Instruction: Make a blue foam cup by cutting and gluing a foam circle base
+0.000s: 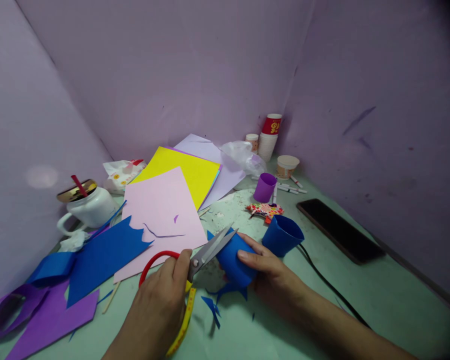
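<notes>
We have our left hand [161, 300] closed through the red handles of the scissors [195, 260], blades parted against the edge of the blue paper tube [234, 260], which our right hand [270, 275] grips just above the worktop [378, 295]. Blue scraps [221, 295] lie beneath it, so we judge the trimming well begun but unfinished. 1 blue cup [283, 235] and 1 purple cup [265, 187] already stand formed nearby.
</notes>
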Available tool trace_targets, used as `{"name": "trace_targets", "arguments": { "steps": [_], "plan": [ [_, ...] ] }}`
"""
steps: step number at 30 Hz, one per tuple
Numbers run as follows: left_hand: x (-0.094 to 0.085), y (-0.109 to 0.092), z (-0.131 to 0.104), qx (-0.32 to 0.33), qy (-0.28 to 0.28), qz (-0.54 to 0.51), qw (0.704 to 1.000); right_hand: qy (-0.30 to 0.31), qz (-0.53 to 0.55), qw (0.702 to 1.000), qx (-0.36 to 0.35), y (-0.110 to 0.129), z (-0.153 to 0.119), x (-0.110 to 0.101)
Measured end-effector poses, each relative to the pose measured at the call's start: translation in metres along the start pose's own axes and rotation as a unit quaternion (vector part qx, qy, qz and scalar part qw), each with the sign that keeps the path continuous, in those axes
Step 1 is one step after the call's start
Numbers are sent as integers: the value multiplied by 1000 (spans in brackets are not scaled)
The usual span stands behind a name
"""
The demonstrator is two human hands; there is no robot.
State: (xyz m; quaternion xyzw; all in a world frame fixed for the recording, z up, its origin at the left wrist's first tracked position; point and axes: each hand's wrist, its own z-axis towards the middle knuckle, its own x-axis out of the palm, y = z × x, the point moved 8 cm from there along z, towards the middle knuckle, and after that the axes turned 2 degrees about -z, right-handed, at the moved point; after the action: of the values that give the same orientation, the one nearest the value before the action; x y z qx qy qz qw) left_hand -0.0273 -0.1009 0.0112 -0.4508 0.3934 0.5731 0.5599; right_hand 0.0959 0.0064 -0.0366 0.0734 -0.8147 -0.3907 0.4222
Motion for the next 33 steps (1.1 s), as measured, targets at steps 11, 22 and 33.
{"name": "trace_targets", "arguments": {
  "steps": [11, 22, 33],
  "plan": [
    [-4, 1, 10, -94, 62, -372, 921, -7, 14, 999, -29, 7, -1, -2],
    [-2, 16, 5, -284, -27, -615, 735, 36, -390, 892, -226, 34, -16, 13],
    [7, 6, 8, -275, -18, -591, 758, 91, -481, 825, -284, 15, -20, 28]
  ]
}}
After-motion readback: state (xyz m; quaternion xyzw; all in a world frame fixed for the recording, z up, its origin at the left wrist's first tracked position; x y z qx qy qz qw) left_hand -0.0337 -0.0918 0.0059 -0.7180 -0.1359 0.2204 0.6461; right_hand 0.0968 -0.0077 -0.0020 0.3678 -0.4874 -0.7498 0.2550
